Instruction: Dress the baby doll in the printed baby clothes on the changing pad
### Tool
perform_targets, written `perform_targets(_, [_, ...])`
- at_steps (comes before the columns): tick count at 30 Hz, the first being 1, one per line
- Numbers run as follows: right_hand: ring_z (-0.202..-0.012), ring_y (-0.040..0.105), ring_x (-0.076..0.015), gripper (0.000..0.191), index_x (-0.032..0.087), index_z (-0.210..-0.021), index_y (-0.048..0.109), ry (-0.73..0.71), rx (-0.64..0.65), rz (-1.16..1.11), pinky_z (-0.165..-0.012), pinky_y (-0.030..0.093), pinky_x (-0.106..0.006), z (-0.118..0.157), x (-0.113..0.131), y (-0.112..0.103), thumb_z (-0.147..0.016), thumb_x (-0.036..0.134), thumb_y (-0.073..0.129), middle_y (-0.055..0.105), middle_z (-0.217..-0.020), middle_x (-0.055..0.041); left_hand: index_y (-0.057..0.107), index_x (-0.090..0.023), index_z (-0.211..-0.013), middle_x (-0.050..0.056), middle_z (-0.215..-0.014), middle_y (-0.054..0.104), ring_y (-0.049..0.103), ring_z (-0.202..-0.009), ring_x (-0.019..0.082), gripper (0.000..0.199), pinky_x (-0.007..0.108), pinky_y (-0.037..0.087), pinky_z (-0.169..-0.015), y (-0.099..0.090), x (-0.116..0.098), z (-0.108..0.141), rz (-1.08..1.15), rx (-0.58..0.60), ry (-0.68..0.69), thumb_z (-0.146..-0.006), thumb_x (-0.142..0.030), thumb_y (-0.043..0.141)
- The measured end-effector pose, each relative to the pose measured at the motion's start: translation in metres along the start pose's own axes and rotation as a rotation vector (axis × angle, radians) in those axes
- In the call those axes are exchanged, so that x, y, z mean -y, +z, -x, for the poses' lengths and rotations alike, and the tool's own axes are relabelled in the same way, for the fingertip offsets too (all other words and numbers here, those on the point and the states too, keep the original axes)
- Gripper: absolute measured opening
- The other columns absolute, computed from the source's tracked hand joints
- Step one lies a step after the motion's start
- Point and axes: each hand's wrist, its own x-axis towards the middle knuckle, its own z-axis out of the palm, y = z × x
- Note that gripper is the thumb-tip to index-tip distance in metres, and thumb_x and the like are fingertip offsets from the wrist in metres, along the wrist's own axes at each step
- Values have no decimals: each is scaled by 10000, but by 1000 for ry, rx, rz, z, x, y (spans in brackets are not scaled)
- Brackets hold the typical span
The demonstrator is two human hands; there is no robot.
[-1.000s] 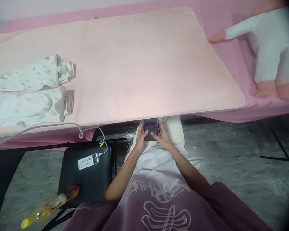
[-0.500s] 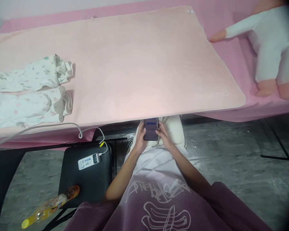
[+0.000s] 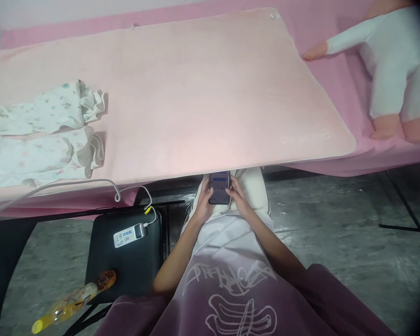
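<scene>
A dark phone [image 3: 220, 189] is held upright in my lap, just below the near edge of the pink mat [image 3: 203, 93]. My left hand [image 3: 205, 200] grips its left side, the thumb near the screen's edge. Along the right side, my right hand [image 3: 238, 196] holds the same phone, its thumb at the lower screen. The screen is lit dimly, its text too small to read. Both forearms rest against my body.
Two folded patterned cloths [image 3: 42, 109] lie at the mat's left. A doll in white [image 3: 392, 65] is at the right. On a black stool [image 3: 133, 270] are a white device [image 3: 129, 235] with a cable and a bottle [image 3: 73, 301]. A metal leg [image 3: 406, 200] stands at right.
</scene>
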Motion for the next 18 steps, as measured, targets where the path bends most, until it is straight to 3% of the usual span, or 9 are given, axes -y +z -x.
perform_targets(4, [-1511, 635, -333, 912, 307, -1692, 551, -40, 1, -24, -1356, 511, -496, -3, -7, 4, -948, 737, 855, 706, -1580, -112, 643, -331, -1684, 111, -1748, 643, 526, -1717, 381, 955, 500, 466, -1415, -3, -1, 3, -79, 17, 32, -831, -460, 1052])
perform_targets(12, [-1510, 632, -326, 881, 299, -1684, 544, -50, -12, -1, -1367, 497, -503, -5, -15, 4, -972, 725, 839, 731, -1503, -121, 621, -324, -1723, 124, -1789, 601, 548, -1698, 398, 1034, 505, 486, -1403, -11, 3, 2, -81, 54, 31, -799, -432, 1073])
perform_targets(15, [-1508, 630, -338, 903, 304, -1705, 542, -32, -6, -14, -1369, 485, -503, -3, -9, 3, -965, 739, 820, 724, -1545, -114, 642, -340, -1703, 116, -1782, 609, 566, -1681, 394, 1010, 521, 494, -1393, -14, 4, 2, -32, 62, 9, -793, -427, 1070])
perform_targets(18, [-1505, 633, -344, 877, 308, -1705, 560, -22, 8, -30, -1370, 479, -502, -1, -2, 2, -974, 733, 792, 713, -1592, -101, 662, -356, -1676, 97, -1788, 605, 569, -1678, 381, 886, 558, 480, -1395, -14, 5, 0, 68, 69, -16, -872, -519, 997])
